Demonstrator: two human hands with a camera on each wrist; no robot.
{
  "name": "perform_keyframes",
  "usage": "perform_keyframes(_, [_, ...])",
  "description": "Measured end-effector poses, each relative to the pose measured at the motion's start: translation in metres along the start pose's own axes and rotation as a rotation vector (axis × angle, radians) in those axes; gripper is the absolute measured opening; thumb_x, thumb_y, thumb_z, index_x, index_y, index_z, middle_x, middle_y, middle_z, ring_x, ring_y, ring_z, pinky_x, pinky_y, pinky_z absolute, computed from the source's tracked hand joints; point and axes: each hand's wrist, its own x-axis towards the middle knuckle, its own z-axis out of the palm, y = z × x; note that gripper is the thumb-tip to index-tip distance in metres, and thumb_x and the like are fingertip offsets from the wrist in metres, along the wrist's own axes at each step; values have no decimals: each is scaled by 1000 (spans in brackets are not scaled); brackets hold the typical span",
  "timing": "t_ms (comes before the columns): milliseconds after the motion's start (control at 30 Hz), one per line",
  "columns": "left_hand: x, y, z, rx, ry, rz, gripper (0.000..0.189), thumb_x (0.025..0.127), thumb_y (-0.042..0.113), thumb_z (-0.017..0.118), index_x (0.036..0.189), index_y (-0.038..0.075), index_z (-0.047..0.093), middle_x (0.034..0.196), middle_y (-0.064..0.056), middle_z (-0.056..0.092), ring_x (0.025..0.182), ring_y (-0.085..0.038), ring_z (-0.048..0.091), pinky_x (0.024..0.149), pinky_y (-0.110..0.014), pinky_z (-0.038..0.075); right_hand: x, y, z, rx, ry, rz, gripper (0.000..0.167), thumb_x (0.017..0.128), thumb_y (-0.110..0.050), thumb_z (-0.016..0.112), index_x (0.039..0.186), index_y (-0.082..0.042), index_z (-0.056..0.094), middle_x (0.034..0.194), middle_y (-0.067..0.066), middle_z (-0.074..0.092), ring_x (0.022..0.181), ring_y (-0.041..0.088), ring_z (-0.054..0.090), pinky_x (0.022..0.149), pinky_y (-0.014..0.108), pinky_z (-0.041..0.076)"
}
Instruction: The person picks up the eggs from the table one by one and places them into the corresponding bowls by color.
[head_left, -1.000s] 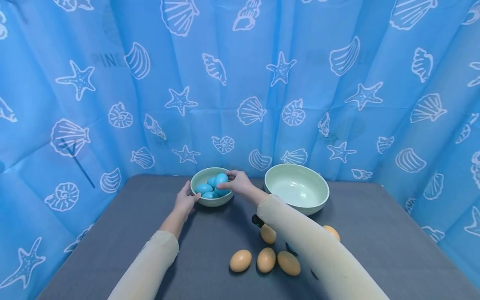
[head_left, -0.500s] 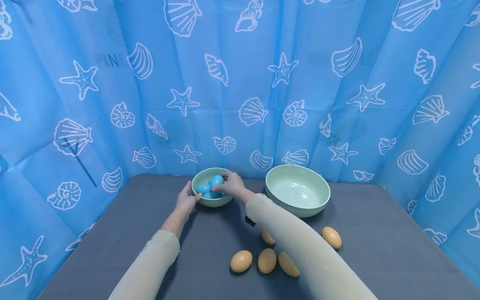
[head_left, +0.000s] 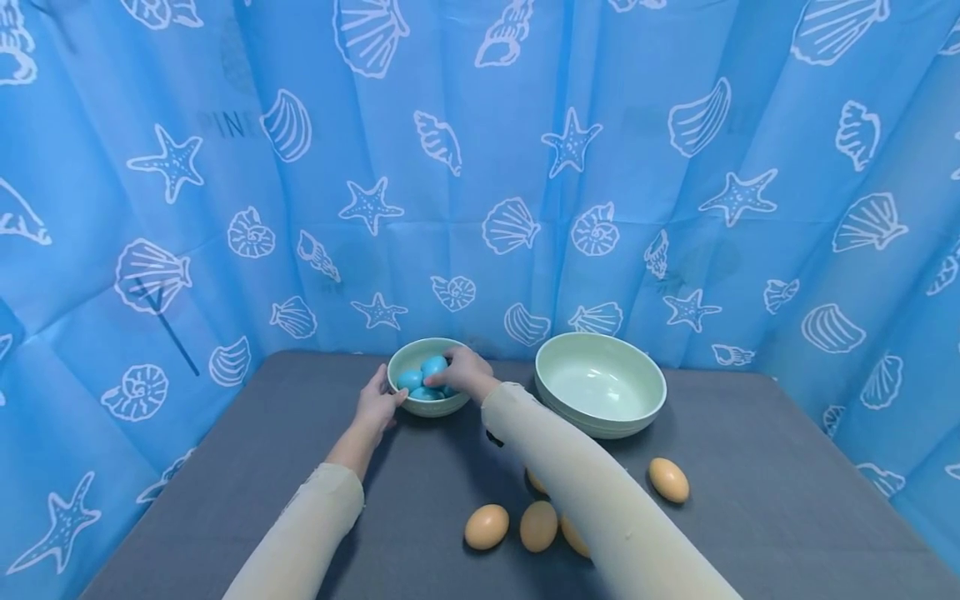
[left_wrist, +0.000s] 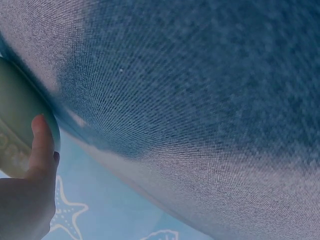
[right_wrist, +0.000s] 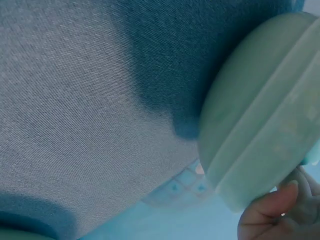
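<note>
In the head view, a small pale green bowl [head_left: 431, 409] at the back of the table holds several blue eggs [head_left: 409, 380]. My left hand [head_left: 377, 404] grips its left side, thumb over the rim; in the left wrist view a finger [left_wrist: 42, 145] lies along the outer wall. Reaching in over the right rim, my right hand [head_left: 467, 372] holds a blue egg [head_left: 434, 367] among the others, partly covering it. The right wrist view shows the bowl's ridged outside [right_wrist: 260, 110], with my thumb and fingers [right_wrist: 277, 205] at the rim.
A larger pale green bowl [head_left: 600, 427] stands to the right, nothing visible inside. Several orange-brown eggs [head_left: 487, 527] lie at the front, some partly hidden under my right sleeve [head_left: 592, 492]; another egg [head_left: 669, 480] is farther right. Behind the table hangs a blue seashell curtain [head_left: 480, 167].
My right hand has lowered the blue egg and moved slightly left, deeper into the small bowl. The left hand keeps its grip on the rim. The head view has shifted slightly.
</note>
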Motion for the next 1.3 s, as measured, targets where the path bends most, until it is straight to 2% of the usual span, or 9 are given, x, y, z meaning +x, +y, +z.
perform_keyframes(133, [0, 0, 1, 8, 2, 5, 70, 101, 6, 50, 158, 14, 9, 161, -17, 10, 143, -42, 17, 102, -63, 36, -2, -2, -2, -13, -25, 2, 67, 82, -39, 78, 138, -11, 56, 138, 8, 56, 121, 25, 53, 100, 41, 43])
perform_keyframes(300, [0, 0, -1, 15, -5, 19, 70, 101, 6, 50, 157, 13, 8, 161, -19, 8, 143, -43, 15, 101, -63, 36, -5, -1, -3, 53, -50, 4, 68, 84, -32, 78, 142, -9, 50, 141, 11, 52, 128, 28, 48, 104, 43, 41])
perform_keyframes(533, [-3, 0, 1, 9, 5, 14, 70, 101, 5, 50, 157, 12, 8, 161, -17, 8, 143, -42, 15, 101, -64, 36, -15, 12, -10, 177, -70, -79, 64, 88, -20, 75, 143, -2, 47, 141, 14, 52, 130, 30, 47, 102, 40, 44])
perform_keyframes(767, [-3, 0, 1, 6, -2, 15, 70, 101, 6, 49, 157, 13, 7, 161, -16, 7, 144, -42, 13, 103, -63, 35, -34, 21, -31, 274, -72, -169, 59, 89, -12, 73, 140, 2, 48, 138, 16, 55, 132, 31, 45, 102, 40, 44])
perform_keyframes(1000, [-4, 1, 0, 17, -14, 12, 71, 102, 6, 48, 157, 13, 5, 161, -15, 6, 144, -41, 10, 104, -63, 34, -51, 36, -51, 354, -95, -209, 58, 88, -7, 72, 139, 6, 48, 138, 21, 53, 130, 33, 47, 98, 37, 48])
perform_keyframes(1133, [-3, 0, 0, 20, -17, 7, 71, 102, 6, 48, 157, 13, 4, 161, -16, 5, 144, -41, 11, 104, -63, 33, -63, 45, -63, 363, -102, -239, 57, 88, -5, 72, 137, 9, 48, 135, 24, 54, 127, 36, 49, 94, 37, 51])
perform_keyframes(1300, [-3, 2, 0, 21, -18, -4, 71, 102, 6, 48, 157, 13, 4, 161, -16, 5, 144, -42, 10, 104, -62, 34, -80, 56, -78, 354, -101, -233, 52, 89, -7, 71, 136, 6, 52, 133, 22, 57, 123, 35, 54, 93, 39, 52])
